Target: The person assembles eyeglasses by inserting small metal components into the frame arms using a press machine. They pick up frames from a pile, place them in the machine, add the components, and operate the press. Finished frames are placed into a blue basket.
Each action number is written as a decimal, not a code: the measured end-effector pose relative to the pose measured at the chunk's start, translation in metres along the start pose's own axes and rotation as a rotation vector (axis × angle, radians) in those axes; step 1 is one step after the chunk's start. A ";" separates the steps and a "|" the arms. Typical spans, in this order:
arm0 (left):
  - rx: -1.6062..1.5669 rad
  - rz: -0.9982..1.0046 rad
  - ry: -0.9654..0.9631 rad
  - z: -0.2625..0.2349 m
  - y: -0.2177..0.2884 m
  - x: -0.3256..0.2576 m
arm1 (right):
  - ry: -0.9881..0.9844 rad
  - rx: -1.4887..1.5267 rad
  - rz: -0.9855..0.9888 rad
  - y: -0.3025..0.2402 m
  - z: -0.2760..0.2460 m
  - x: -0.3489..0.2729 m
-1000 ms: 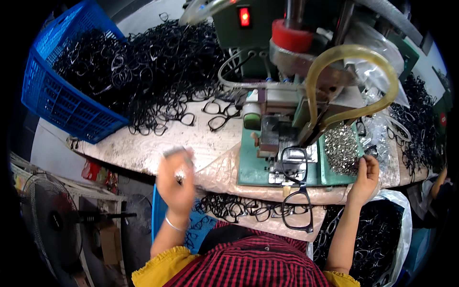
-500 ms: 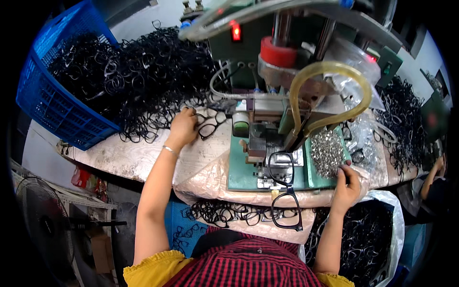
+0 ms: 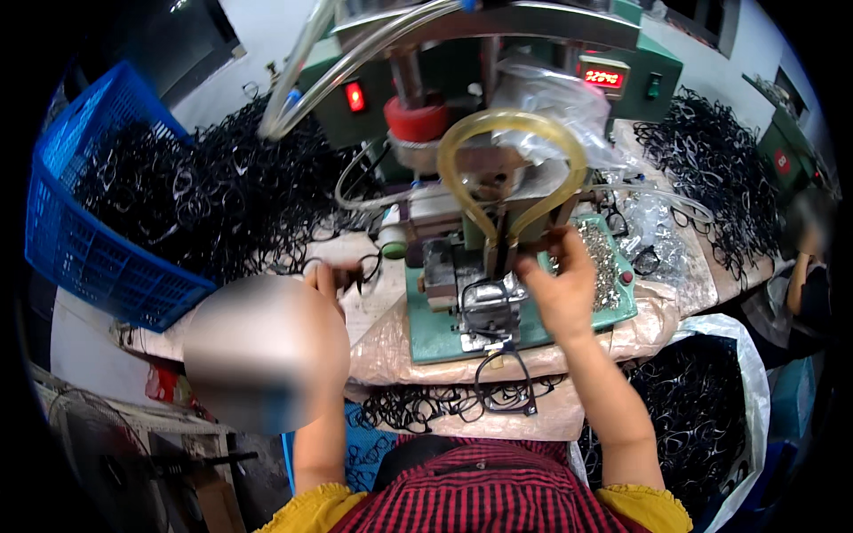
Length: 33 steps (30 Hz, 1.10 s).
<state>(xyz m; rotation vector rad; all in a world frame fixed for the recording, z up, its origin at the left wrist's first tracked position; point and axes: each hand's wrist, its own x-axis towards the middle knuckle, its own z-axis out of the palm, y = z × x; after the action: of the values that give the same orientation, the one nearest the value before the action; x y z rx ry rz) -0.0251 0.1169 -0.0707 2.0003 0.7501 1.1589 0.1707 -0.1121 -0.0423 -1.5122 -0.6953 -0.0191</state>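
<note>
left of the fingers of the right hand (image 3: 569,289), grip unclear: silver metal fixture (image 3: 484,294), presumably steadying the black plastic glasses frame (image 3: 524,409); fingers of the left hand (image 3: 330,282), hold indistinct, at a second black frame (image 3: 362,282).

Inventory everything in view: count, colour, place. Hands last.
Crate: one, blue, far left
Loose eyeglass frames: many, black, heaped back left and back right
Main machine: one, green, centre
Hose loop: one, yellowish, machine's front
Plastic bag: one, clear, behind the hose loop
Frame on machine: one, black, near edge
Metal bits: many, silvery, machine's right
Table: one, pale, beneath machine
Liner: one, white, lower right
Co-worker's hand: one, bare, far right
Apron: one, red-and-black, lower centre
Left hand: one, bare, machine's left
Right hand: one, bare, below hose loop
</note>
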 end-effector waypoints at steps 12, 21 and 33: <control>-0.133 0.445 0.093 -0.008 0.158 0.003 | -0.050 0.453 0.174 -0.034 0.010 -0.015; -0.029 0.870 -0.257 -0.008 0.167 -0.003 | -0.256 0.286 0.094 -0.059 -0.012 -0.029; 0.161 1.239 -0.484 0.037 0.166 -0.041 | 0.138 -0.611 -0.110 0.052 -0.085 -0.007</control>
<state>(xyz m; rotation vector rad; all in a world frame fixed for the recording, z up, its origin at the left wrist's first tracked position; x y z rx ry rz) 0.0127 -0.0230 0.0283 2.7772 -0.8082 1.1011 0.2213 -0.1874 -0.0837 -2.0277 -0.6937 -0.4510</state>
